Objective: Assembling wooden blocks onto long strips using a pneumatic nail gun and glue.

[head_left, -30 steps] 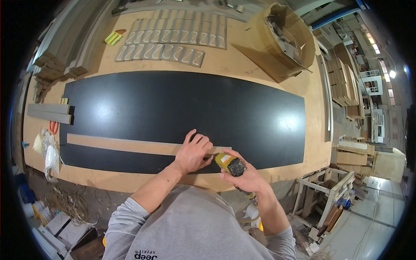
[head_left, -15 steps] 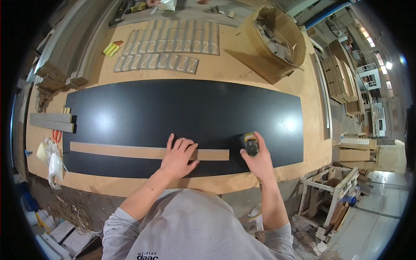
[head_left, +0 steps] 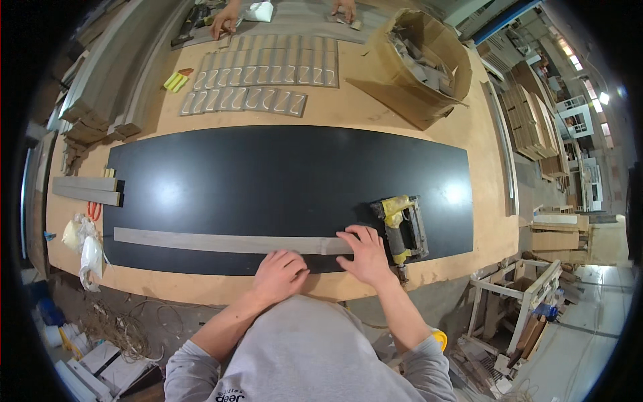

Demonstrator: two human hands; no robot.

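A long grey strip (head_left: 221,240) lies lengthwise along the near side of the large black panel (head_left: 281,177). My right hand (head_left: 368,257) spans the strip's right end, fingers at its far edge and thumb at its near edge. Beside the near edge, my left hand (head_left: 280,273) rests with its fingers curled in; nothing shows in it. Just right of my right hand, a yellow and black nail gun (head_left: 400,231) lies on the panel, its hose fitting toward me.
Rows of small grey pieces with white glue squiggles (head_left: 261,70) lie beyond the panel. An open cardboard box (head_left: 395,94) of offcuts stands far right. Long boards (head_left: 107,87) are stacked at left, above red-handled scissors (head_left: 94,210). Another person's hands (head_left: 226,20) work at the back.
The strip has been turned over, from its brown face to its grey one. My right hand has let go of the nail gun and moved left onto the strip. My left hand has come nearer me.
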